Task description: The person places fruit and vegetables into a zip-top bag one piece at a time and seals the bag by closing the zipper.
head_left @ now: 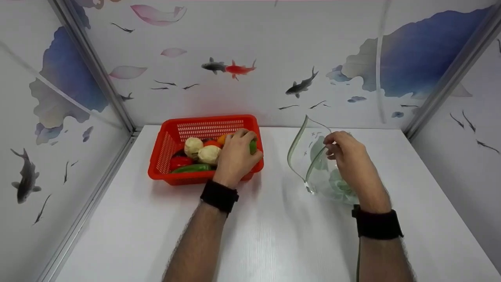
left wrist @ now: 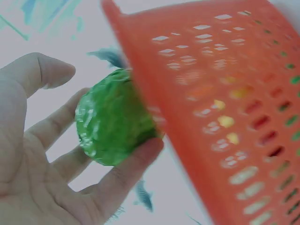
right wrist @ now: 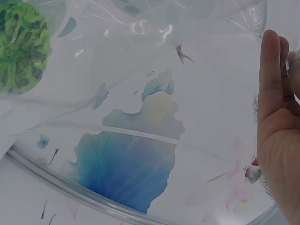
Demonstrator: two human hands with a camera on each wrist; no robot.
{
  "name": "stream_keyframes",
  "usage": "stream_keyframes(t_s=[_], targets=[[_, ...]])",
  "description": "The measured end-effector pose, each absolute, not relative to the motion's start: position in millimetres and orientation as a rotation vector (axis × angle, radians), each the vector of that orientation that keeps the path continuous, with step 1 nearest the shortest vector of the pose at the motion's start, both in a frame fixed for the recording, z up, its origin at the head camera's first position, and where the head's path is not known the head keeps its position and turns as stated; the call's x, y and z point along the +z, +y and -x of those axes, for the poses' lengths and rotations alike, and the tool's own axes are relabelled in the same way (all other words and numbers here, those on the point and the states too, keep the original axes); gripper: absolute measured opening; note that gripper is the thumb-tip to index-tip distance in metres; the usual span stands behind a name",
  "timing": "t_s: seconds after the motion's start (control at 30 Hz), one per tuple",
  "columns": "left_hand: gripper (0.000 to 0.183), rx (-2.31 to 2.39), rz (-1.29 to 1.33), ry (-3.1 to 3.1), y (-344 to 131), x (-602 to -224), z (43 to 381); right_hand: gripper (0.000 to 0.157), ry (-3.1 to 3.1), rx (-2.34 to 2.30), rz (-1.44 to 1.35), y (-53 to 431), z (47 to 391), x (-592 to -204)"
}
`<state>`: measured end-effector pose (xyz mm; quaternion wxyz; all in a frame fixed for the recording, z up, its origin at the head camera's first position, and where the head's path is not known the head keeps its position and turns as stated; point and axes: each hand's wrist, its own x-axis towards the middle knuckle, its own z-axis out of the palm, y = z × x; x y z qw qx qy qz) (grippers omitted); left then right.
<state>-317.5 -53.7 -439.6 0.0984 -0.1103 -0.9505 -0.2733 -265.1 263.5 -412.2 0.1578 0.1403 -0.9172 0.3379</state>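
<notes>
My left hand [head_left: 236, 156] is over the right end of the red plastic basket [head_left: 162, 170]. It grips a round, glossy green vegetable [left wrist: 110, 119] with a bumpy skin; the basket's wall partly covers it in the left wrist view. To the right, my right hand [head_left: 348, 162] pinches the rim of a clear zip bag [head_left: 301, 135] with green leaf prints, its mouth spread apart. Inside the bag, low down, lies a green knobbly vegetable [right wrist: 23, 49]. In the right wrist view only part of the right hand [right wrist: 279, 122] shows, at the right edge.
The basket holds pale round vegetables [head_left: 209, 154], a red one [head_left: 181, 162], a long green pepper [head_left: 191, 168] and orange ones partly behind the left hand. Basket and bag stand on a white table [head_left: 250, 235]. Printed panels [head_left: 242, 35] with metal posts enclose it on three sides.
</notes>
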Motion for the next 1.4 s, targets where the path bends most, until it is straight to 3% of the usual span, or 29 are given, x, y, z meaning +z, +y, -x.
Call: stream_keyframes(t_s=[0.77,1.0,1.13,1.4], targets=[[0.051,-0.962,0.839,-2.616,7,-412,273,0.028,-2.652,0.935,-0.447,253,261,-411],[0.059,-1.016,1.003,-2.741,19,-415,271,0.018,-2.582,0.944,-0.473,244,262,-413],[0.062,-0.961,1.030,-2.821,20,-420,273,0.011,-2.538,1.017,-0.414,240,260,-410],[0.060,-0.813,0.973,-2.897,20,-423,271,0.019,-2.425,1.169,-0.344,240,258,-409]])
